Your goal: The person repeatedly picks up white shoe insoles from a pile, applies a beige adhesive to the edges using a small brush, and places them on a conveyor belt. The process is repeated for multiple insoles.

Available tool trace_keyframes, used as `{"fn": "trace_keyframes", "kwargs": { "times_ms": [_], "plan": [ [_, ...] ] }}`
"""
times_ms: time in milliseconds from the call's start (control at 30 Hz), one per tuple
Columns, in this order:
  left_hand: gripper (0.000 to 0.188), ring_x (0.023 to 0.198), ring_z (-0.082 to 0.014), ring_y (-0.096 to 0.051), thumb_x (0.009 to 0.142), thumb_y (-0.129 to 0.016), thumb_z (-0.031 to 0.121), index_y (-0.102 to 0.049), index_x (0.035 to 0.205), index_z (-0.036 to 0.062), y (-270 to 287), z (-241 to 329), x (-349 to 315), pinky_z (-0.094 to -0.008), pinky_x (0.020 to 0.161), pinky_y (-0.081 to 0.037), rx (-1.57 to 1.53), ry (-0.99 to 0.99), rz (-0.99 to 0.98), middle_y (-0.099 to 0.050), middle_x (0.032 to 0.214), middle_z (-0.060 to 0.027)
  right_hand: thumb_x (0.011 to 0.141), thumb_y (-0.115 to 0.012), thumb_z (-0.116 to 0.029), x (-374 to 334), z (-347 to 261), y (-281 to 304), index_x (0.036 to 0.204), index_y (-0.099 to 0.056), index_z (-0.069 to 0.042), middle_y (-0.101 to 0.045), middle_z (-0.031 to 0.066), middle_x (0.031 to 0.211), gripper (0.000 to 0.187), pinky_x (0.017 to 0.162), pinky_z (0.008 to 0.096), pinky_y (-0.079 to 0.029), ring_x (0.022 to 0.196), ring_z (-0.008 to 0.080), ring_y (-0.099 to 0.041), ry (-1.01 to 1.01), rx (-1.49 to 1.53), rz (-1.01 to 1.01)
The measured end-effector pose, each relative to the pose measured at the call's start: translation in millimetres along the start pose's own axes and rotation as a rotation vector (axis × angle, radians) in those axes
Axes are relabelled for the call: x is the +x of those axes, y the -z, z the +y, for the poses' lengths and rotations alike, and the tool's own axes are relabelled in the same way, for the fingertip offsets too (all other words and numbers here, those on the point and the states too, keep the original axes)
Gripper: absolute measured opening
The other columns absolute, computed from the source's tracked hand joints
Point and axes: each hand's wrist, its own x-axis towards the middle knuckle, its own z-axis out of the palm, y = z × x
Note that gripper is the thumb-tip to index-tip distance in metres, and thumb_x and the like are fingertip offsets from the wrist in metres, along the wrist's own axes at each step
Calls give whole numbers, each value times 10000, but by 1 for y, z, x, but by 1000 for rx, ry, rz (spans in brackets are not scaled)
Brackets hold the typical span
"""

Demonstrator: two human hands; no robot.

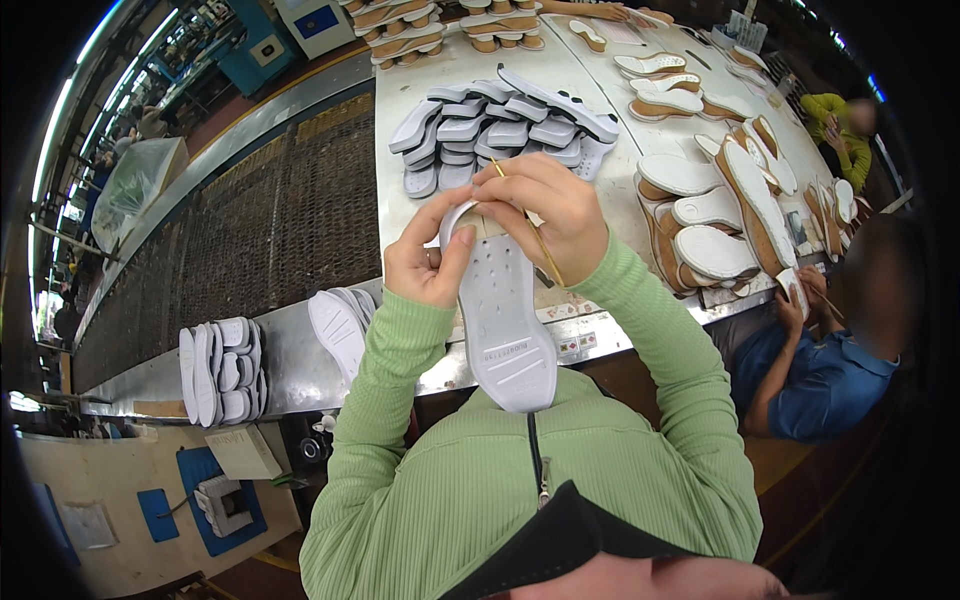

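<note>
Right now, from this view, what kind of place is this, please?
Probably a shoe factory: a pale grey sole is being held, more soles lie piled on the table, and what looks like a conveyor belt runs along its left.

The left hand (428, 262) holds the upper end of a pale grey shoe sole (505, 310), and the right hand (555, 208) is at this same end, with a thin golden stick (546, 255) in its fingers. Beyond them, a pile of grey soles (500, 130) lies on the white tabletop (628, 152). White-and-tan soles (715, 252) are at right, near a person in blue (835, 385).
</note>
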Motion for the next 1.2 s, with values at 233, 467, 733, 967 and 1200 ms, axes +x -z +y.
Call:
{"fn": "trace_keyframes", "kwargs": {
  "times_ms": [233,467,733,967,1200],
  "plan": [
    [344,762,-43,-583,908,-550,23,-549,1249,-14,0,16,-10,-181,609,-479,-9,-50,-9,-639,1035,-92,867,-590,-8,11,-26,27,1070,-643,21,-672,104,960,211,770,288,-484,886,162,-613,-368,479,44],
    [349,798,-111,-620,861,-578,-2,-576,1209,-26,5,37,-23,-219,638,-503,127,-242,-111,-643,984,-124,896,-528,4,26,-49,72,1090,-616,71,-605,104,908,223,709,255,-458,789,136,-568,-181,312,-127],
    [373,792,-184,-653,806,-594,-42,-588,1178,-35,7,43,-26,-249,641,-514,191,-400,-157,-661,986,-170,828,-634,8,32,-74,77,880,-662,67,-637,129,835,84,640,267,-463,725,160,-604,-301,477,-120],
    [359,813,-188,-663,796,-594,-62,-588,1154,-30,7,46,-33,-247,645,-521,169,-363,-160,-663,1011,-173,736,-748,-26,40,-65,67,787,-693,18,-663,83,735,87,578,270,-450,646,150,-598,-178,363,-183],
    [358,831,-198,-669,794,-594,-65,-582,1152,-45,6,48,-33,-251,650,-527,171,-388,-155,-663,1026,-170,734,-768,-54,42,-68,64,746,-691,13,-661,77,713,103,534,259,-436,593,145,-580,-175,353,-200]
  ]
}}
